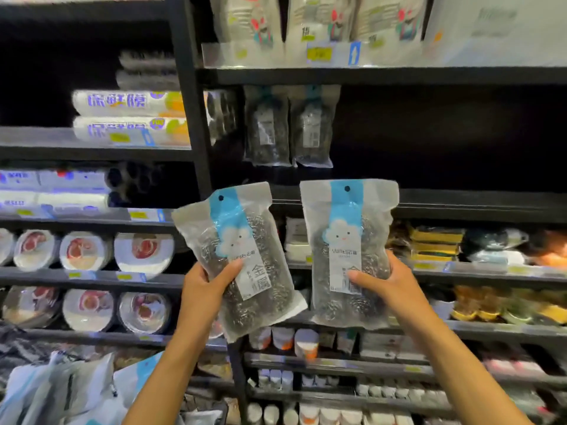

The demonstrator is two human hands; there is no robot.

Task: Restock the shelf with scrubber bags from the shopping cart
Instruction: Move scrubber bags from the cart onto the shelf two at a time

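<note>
I hold up two clear scrubber bags with blue header strips and steel wool inside. My left hand (206,283) grips the left bag (242,250), which tilts to the left. My right hand (387,282) grips the right bag (348,240), which stands upright. Both are in front of the dark shelf bay (429,133). Two more scrubber bags (288,127) hang side by side at the left of that bay, above the ones I hold. At the bottom left, the shopping cart (76,391) shows more bags with blue strips.
A black upright post (190,102) divides the shelving. Cling film rolls (129,115) and stacked bowls (89,250) fill the left shelves. Sponges (435,243) sit on the right shelf below the bay. Packs stand on the top shelf (322,23).
</note>
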